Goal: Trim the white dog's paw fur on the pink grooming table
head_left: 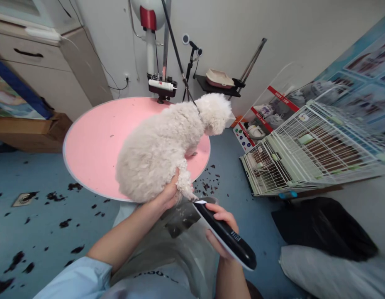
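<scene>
A curly white dog (158, 145) is on the round pink grooming table (96, 141), its head turned away to the right and a dark loop at its neck. My left hand (170, 194) grips one of its legs, which sticks out past the table's near edge; part of my fingers is hidden by fur. In my right hand (222, 226) is a black and white hair clipper (230, 238). The clipper's head meets or nearly meets the dog's paw (190, 196); I cannot tell whether they touch.
Dark hair clumps (64, 223) lie on the blue floor. A white wire cage (317, 153) stands at the right, near a black bag (323, 228). Behind the table are a dryer (150, 41) and a slanted dark strap (175, 45). A cabinet (33, 62) is at the left.
</scene>
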### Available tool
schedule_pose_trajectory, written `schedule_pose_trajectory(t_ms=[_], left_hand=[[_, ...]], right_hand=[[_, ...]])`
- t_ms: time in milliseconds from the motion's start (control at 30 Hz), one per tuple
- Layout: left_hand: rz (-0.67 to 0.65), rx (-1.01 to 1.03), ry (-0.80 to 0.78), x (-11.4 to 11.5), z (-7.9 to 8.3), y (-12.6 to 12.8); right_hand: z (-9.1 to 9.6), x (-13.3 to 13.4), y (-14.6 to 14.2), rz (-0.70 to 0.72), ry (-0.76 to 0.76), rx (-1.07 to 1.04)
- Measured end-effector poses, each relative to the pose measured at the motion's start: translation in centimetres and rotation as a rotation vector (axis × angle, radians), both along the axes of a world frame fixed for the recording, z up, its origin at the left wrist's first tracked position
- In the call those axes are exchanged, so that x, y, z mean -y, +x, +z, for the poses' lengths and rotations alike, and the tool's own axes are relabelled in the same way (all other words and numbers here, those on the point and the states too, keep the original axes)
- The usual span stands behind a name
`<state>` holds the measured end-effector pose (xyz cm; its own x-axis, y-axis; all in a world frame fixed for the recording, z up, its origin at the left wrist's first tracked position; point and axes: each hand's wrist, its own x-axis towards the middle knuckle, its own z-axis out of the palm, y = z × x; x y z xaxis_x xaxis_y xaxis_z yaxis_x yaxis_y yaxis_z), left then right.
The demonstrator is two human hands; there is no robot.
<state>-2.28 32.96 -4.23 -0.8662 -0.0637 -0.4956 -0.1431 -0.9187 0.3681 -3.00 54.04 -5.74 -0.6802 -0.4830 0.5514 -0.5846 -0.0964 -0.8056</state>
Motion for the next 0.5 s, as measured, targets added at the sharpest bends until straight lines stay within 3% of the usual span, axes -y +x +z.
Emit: schedule_pose_trajectory(t_ms=[67, 200, 300, 500], left_hand=[[-0.004, 0.005, -0.004, 0.0, 0.0, 0.0], [-0.011, 0.006, 0.004, 0.0, 0.0, -0.1], [-0.005, 0.014, 0.004, -0.1, -0.2, 0.0], [-0.001, 0.021, -0.063, 0.3, -2.9, -0.2]], right_hand=[[0.4, 0.0, -0.2, 0.056, 0.061, -0.065], [0.7, -0.5, -0.9, 0.020, 0.042, -0.111], [0.5, -0.9, -1.5, 0.184, 0.208, -0.137], [-1.1, -0.3, -2.1, 0.138, 0.160, -0.108]])
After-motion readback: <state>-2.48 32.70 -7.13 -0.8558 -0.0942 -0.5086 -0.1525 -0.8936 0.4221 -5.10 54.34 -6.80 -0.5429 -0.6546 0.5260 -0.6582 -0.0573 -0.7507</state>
